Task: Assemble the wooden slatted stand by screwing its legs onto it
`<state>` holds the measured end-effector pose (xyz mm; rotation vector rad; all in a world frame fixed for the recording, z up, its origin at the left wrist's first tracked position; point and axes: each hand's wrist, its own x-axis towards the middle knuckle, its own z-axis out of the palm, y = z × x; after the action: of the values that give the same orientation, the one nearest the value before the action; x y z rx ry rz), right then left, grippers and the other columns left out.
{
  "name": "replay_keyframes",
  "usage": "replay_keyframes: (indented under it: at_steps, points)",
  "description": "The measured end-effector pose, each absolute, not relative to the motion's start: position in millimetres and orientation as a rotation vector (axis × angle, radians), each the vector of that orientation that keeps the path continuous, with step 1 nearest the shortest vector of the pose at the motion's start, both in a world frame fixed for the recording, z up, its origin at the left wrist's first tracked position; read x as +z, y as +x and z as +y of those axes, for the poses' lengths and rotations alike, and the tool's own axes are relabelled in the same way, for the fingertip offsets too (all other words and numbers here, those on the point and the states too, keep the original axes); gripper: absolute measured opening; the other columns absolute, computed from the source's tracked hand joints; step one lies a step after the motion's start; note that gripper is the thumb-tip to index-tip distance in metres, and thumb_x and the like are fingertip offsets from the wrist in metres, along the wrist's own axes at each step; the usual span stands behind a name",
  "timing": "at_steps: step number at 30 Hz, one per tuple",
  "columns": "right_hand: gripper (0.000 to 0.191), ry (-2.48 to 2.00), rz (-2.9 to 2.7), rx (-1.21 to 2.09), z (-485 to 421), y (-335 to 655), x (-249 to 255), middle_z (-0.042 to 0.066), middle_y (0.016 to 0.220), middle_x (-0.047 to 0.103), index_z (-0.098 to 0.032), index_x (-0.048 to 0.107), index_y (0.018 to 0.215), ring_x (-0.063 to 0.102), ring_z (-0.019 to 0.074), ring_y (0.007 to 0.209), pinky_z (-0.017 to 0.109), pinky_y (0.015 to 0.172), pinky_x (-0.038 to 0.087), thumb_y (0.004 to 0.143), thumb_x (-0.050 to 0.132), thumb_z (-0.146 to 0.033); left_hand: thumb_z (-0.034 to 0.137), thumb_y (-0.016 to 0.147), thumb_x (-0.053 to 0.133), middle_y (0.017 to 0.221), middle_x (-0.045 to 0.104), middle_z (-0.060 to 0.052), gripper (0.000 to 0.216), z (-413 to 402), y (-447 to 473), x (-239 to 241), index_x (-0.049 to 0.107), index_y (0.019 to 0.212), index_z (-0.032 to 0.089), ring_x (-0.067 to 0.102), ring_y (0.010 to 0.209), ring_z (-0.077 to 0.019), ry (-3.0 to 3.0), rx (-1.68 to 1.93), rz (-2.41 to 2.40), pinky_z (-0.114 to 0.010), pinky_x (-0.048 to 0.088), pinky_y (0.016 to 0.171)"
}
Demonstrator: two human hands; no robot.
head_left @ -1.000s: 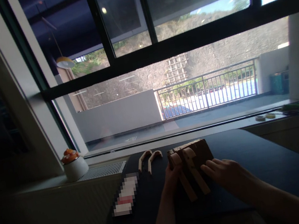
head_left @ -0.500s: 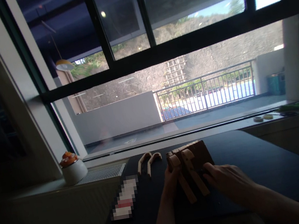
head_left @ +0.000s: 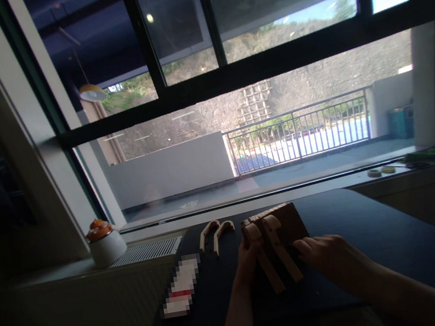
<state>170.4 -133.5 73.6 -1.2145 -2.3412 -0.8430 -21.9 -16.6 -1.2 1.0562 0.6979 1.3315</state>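
A brown wooden piece with a flat panel stands tilted over the dark table. Two pale curved wooden legs run down its near face, with dark holes in the right one. My left hand is closed on the left edge, by the left leg's rounded top. Beside the right leg, my right hand is closed with its fingertips pressed together; a small dark thing seems to be in them, too dim to name. Two more curved wooden pieces lie on the table to the left.
The dark table stands against the window sill. A blurred-out pale rectangle lies at its left edge. On the sill are a white jar with an orange lid, a vent grille, and tape rolls at the right.
My right hand has rolled slightly at the wrist, its fingers more curled beside the right leg. My left hand and the wooden piece have barely moved.
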Motion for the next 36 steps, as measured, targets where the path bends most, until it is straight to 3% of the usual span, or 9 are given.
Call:
replay_keyframes:
  at_steps: [5,9,12,16,21,27,31,33,36]
  points:
    - [0.015,-1.494,-2.210,-0.693,-130,167,69,-0.001,0.055,0.061,-0.018,0.048,0.077,0.063,0.0196,0.049,0.027,0.043,0.016,0.090,0.054,-0.021,0.036,0.054,0.079,0.085,0.069,-0.009,0.060,-19,-22,1,0.062,0.107,0.012,0.064,0.082,-0.0274,1.060,1.313,0.687,-0.034,0.048,0.073]
    - [0.021,-1.651,-2.188,-0.599,-128,165,74,0.001,0.060,0.063,-0.018,0.050,0.074,0.065,0.0204,0.056,0.026,0.044,0.019,0.094,0.047,-0.023,0.038,0.053,0.080,0.086,0.069,-0.009,0.062,-18,-23,1,0.062,0.107,0.012,0.064,0.083,-0.0270,1.057,1.327,0.710,-0.033,0.048,0.073]
    - [0.004,-1.621,-2.241,-0.597,-131,163,78,0.002,0.074,0.065,-0.019,0.053,0.085,0.065,0.0188,0.065,0.025,0.046,0.025,0.089,0.053,-0.019,0.037,0.052,0.080,0.088,0.069,-0.009,0.061,-17,-22,0,0.063,0.105,0.013,0.063,0.084,-0.0268,1.065,1.336,0.721,-0.032,0.047,0.073]
    - [0.032,-1.448,-2.397,-0.877,-134,162,79,0.002,0.078,0.061,-0.020,0.053,0.098,0.061,0.0179,0.064,0.025,0.047,0.028,0.073,0.057,0.001,0.037,0.054,0.079,0.090,0.069,-0.009,0.059,-16,-22,-2,0.063,0.106,0.013,0.063,0.086,-0.0273,1.075,1.326,0.704,-0.032,0.047,0.073]
    - [0.030,-1.262,-2.465,-1.044,-130,161,74,0.002,0.072,0.058,-0.018,0.051,0.084,0.056,0.0174,0.058,0.027,0.046,0.027,0.068,0.051,0.007,0.034,0.055,0.079,0.090,0.069,-0.009,0.055,-18,-23,0,0.064,0.104,0.013,0.062,0.088,-0.0274,1.072,1.329,0.708,-0.031,0.047,0.074]
    - [0.009,-1.542,-2.314,-0.513,-124,162,65,0.002,0.069,0.064,-0.018,0.052,0.082,0.063,0.0167,0.059,0.027,0.047,0.023,0.087,0.049,-0.011,0.034,0.054,0.080,0.090,0.070,-0.009,0.059,-26,-23,7,0.063,0.107,0.014,0.063,0.088,-0.0274,1.064,1.321,0.680,-0.033,0.047,0.076]
    - [0.028,-1.802,-2.119,-0.119,-121,165,68,0.004,0.072,0.068,-0.019,0.054,0.076,0.067,0.0201,0.070,0.027,0.051,0.024,0.096,0.039,-0.030,0.036,0.051,0.081,0.088,0.070,-0.009,0.063,-25,-22,6,0.063,0.108,0.014,0.064,0.087,-0.0278,1.047,1.332,0.696,-0.034,0.048,0.076]
    - [0.031,-1.845,-2.124,-0.091,-122,165,73,0.005,0.073,0.069,-0.019,0.055,0.075,0.067,0.0219,0.073,0.027,0.051,0.024,0.097,0.038,-0.031,0.036,0.052,0.081,0.088,0.070,-0.009,0.061,-23,-22,5,0.064,0.105,0.014,0.064,0.086,-0.0275,1.052,1.336,0.706,-0.033,0.048,0.075]
    - [0.011,-1.776,-2.240,-0.230,-128,161,80,0.004,0.077,0.069,-0.018,0.056,0.091,0.067,0.0241,0.074,0.027,0.051,0.025,0.088,0.052,-0.028,0.037,0.054,0.080,0.089,0.069,-0.009,0.058,-21,-23,3,0.063,0.104,0.014,0.064,0.085,-0.0272,1.082,1.340,0.709,-0.033,0.048,0.074]
